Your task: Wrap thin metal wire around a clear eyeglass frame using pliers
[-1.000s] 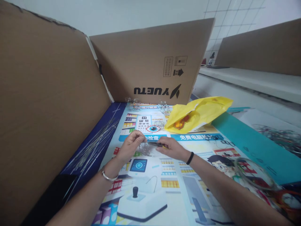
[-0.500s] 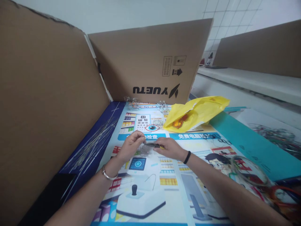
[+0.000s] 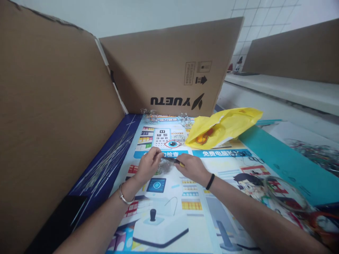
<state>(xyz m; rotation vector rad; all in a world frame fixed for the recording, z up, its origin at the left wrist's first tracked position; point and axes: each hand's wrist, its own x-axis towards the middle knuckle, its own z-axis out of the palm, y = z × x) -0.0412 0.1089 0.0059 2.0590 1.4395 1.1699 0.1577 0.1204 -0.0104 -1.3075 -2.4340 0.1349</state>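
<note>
My right hand [image 3: 192,167] is closed round the yellow-and-black handles of a pair of pliers [image 3: 171,159], whose dark jaws point left. The jaw tips come right up to the fingertips of my left hand [image 3: 149,163]. Those fingers are pinched together on thin wire that is hard to make out. Beneath the pliers hangs a blurred tangle of fine, clear or silvery wire [image 3: 164,167]; whether it touches the printed sheet [image 3: 159,225] I cannot tell.
Bundled straight wires [image 3: 103,164] lie at the left. Wire pieces [image 3: 150,115] sit near the standing cardboard [image 3: 169,70]. A yellow bag [image 3: 233,123] holds something orange. Dark wire loops [image 3: 247,156], a teal board [image 3: 280,162] and coiled wire [image 3: 286,194] are at the right.
The pliers have turned slightly, so their jaws slope up more toward my left fingers. Both hands stay close together in nearly the same spot. The view has shifted a little.
</note>
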